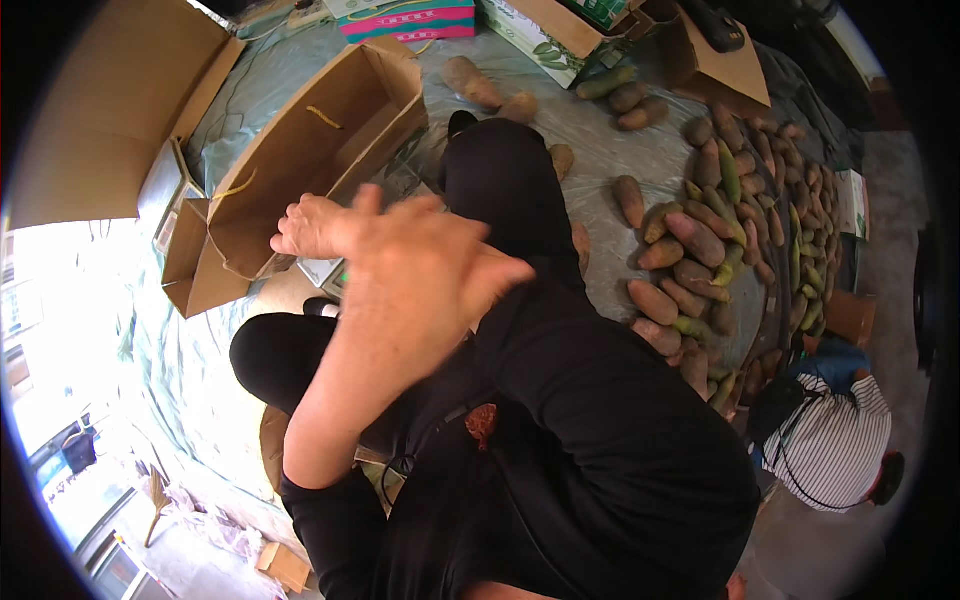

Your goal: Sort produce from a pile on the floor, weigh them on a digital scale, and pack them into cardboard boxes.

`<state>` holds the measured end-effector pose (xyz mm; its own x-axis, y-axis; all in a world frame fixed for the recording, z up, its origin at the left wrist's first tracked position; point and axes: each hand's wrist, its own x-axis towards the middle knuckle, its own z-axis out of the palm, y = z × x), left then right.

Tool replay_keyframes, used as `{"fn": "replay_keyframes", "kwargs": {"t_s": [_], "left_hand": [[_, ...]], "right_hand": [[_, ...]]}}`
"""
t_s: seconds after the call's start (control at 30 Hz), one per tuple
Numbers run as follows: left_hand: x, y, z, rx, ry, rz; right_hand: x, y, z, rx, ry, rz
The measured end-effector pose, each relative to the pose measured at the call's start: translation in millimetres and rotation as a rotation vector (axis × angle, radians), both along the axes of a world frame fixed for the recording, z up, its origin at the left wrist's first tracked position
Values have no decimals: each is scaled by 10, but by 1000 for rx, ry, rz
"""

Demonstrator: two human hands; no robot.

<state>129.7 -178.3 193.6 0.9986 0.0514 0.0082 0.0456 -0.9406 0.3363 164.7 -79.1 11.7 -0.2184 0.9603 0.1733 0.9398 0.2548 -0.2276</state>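
My left hand point(420, 265) is raised over my lap, its fingers spread and blurred by motion, with nothing seen in it. It crosses over my right wrist. Beyond it my right hand point(310, 228) has its fingers curled in front of an open cardboard box point(270, 150) with yellow rope handles; anything inside that grip is hidden. The box is tilted and stands at the far left of my knees. Under its near side, partly covered by my hands, shows a pale, flat-topped device point(325, 272).
Many reddish-brown and green root vegetables point(695, 240) lie heaped on plastic sheeting at right. A few more point(475, 85) lie beyond my knees. Printed cartons point(540, 40) stand at the back, a large cardboard flap point(110, 110) at left. A person in a striped top point(835, 440) is at the right.
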Motion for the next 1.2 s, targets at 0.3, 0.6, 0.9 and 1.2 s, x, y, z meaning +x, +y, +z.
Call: {"fn": "replay_keyframes", "kwargs": {"t_s": [0.3,0.6,0.9,1.2], "left_hand": [[-117,79,39,54,-171,120],[-160,-95,-75,-508,-186,126],[-360,-171,-84,-1236,-162,369],[-515,-59,-405,-1227,-30,505]], "right_hand": [[-38,120,8,44,21,-12],[-20,-130,8,96,27,-1],[-39,53,-23,63,28,-37],[659,-44,739,108,32,-130]]}}
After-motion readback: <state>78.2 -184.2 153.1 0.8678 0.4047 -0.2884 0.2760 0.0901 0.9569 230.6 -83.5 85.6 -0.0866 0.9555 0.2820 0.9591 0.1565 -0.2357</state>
